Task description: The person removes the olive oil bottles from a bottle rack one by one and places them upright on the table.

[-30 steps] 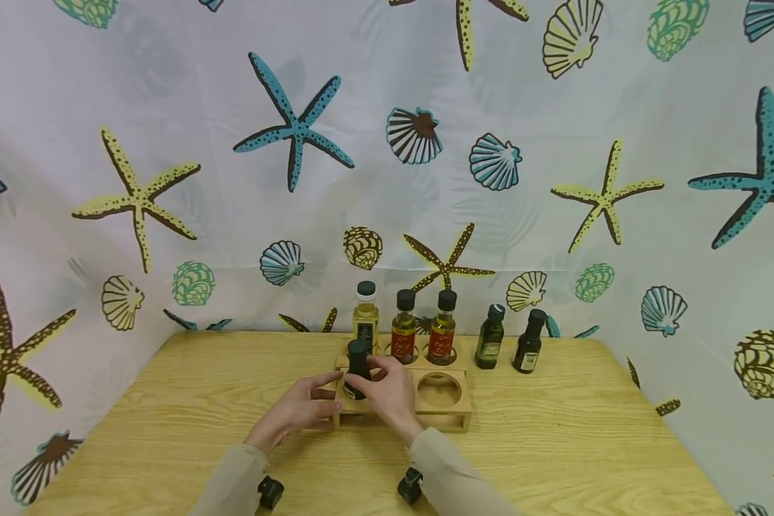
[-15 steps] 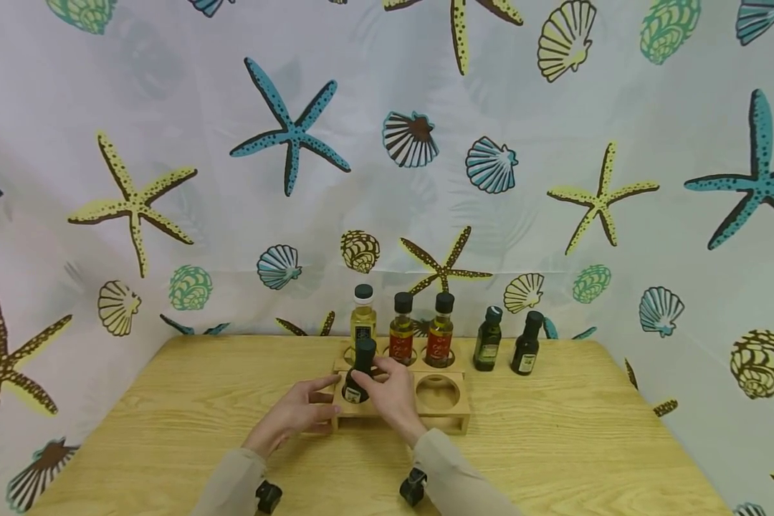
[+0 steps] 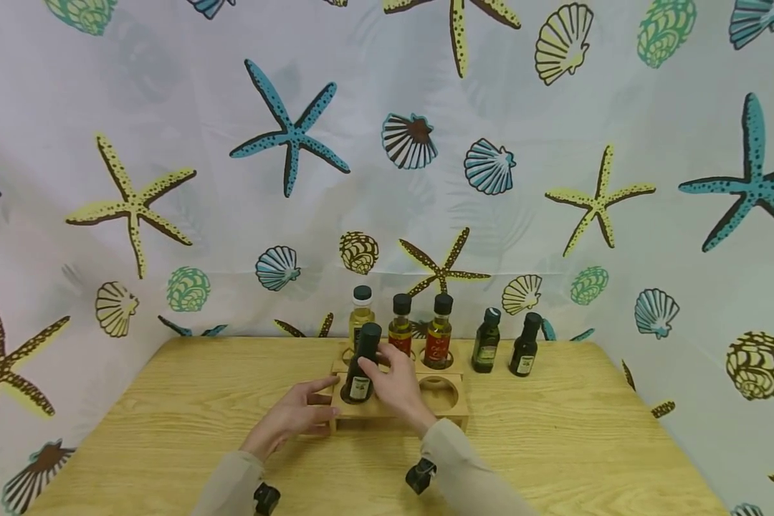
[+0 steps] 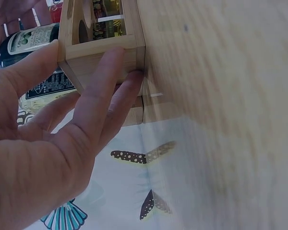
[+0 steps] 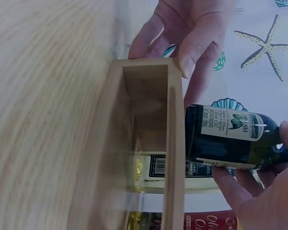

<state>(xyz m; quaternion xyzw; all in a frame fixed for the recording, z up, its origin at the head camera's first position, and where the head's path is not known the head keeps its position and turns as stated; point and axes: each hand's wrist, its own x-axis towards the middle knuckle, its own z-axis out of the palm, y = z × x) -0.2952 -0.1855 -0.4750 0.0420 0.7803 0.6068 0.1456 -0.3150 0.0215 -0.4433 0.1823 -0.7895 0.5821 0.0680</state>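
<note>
My right hand point(image 3: 400, 380) grips a dark green olive oil bottle point(image 3: 360, 380) with a black cap. It stands slightly tilted at the front left hole of a two-tier wooden bottle rack point(image 3: 387, 408). In the right wrist view, the olive oil bottle point(image 5: 225, 132) shows its pale label, and its base is at the rack's top board. My left hand point(image 3: 297, 416) touches the rack's left end. Its fingers lie extended along the side panel in the left wrist view, the thumb at the upper edge. The front right hole point(image 3: 437, 391) holds nothing.
On the back tier stand a pale yellow oil bottle point(image 3: 362, 315) and two red-labelled oil bottles point(image 3: 400, 332). Right of the rack, a green bottle point(image 3: 486, 344) and a dark bottle point(image 3: 524, 347) stand on the wooden table point(image 3: 555, 430). A patterned curtain point(image 3: 387, 201) hangs behind.
My right hand has raised the olive oil bottle upward in the front left hole, so more of its label shows. My left hand stays at the rack's end.
</note>
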